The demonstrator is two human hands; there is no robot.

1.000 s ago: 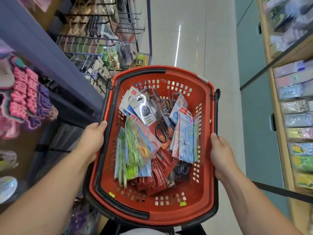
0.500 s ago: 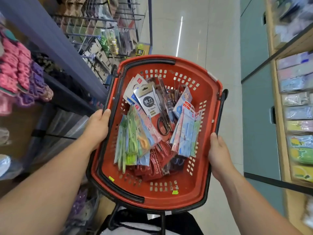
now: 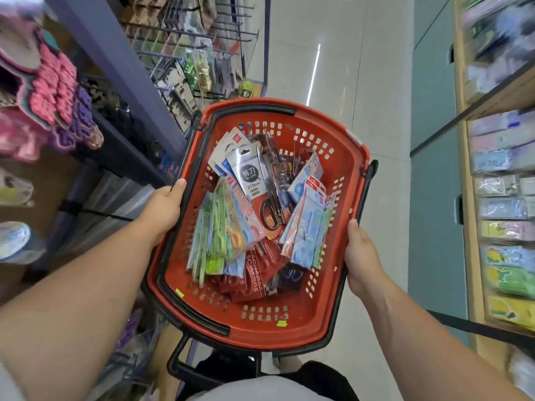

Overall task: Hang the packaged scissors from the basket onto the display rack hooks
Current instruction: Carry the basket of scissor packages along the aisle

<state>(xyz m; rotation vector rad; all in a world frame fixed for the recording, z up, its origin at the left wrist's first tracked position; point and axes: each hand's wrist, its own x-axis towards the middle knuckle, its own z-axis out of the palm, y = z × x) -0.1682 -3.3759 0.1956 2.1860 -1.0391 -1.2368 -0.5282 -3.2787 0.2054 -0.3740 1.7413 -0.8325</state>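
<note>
Red plastic forms the basket (image 3: 301, 322) that you hold between your two hands above the pale floor (image 3: 347, 68). Your left hand (image 3: 162, 209) grips the left rim, thumb hooked over the edge. Your right hand (image 3: 362, 256) clasps the right rim, thumb on top, well apart from the other. Inside it the packaged scissors (image 3: 249, 180) lie heaped: a grey pack on top toward the far side, green packs on the left, blue ones on the right, red ones underneath at the near end. To the far left, beyond the basket, stands the display rack (image 3: 185, 39) with its wire hooks. Blurred shelves (image 3: 506, 198) line the right.
</note>
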